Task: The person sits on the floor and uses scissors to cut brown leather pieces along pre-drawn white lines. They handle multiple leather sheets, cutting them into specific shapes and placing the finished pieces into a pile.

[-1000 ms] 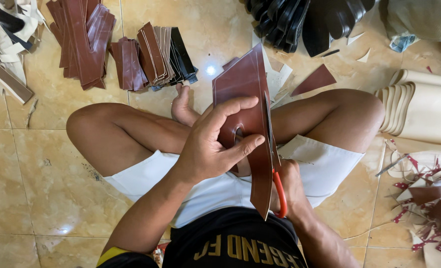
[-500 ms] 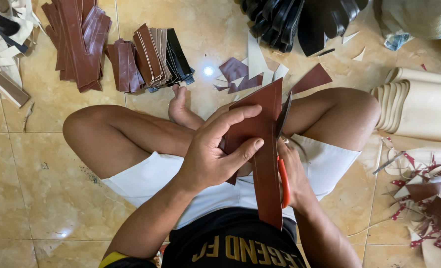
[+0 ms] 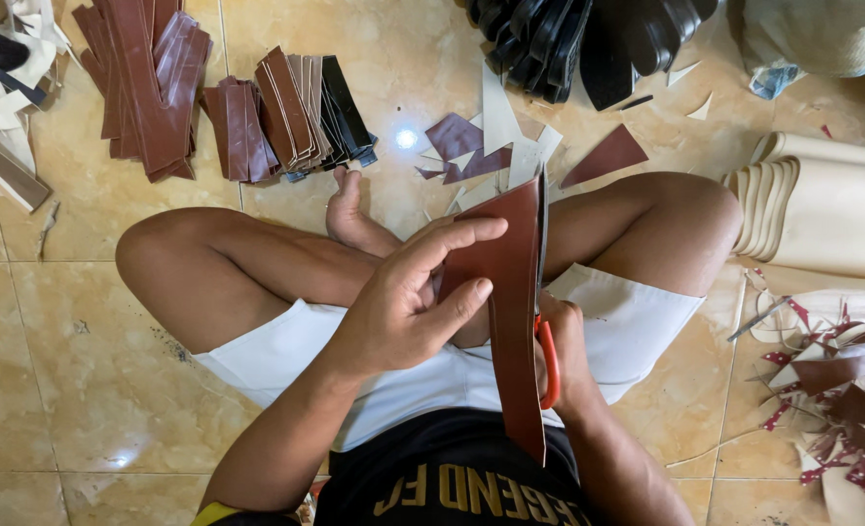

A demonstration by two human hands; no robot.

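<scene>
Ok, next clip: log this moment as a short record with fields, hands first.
left hand: grips brown leather piece, fingers on its face
right hand: holds red-handled scissors, blade along the piece's right edge
posture: seated cross-legged on tiled floor
nearby: stacked brown strips, black soles, cut scraps

Place: small floor-level leather workshop | Showing it: brown strip stacks [image 3: 150, 88] are lying on tan floor tiles [image 3: 53, 370] | black soles [image 3: 588, 39] piling up | offcuts [image 3: 471, 146] scattering nearby
</scene>
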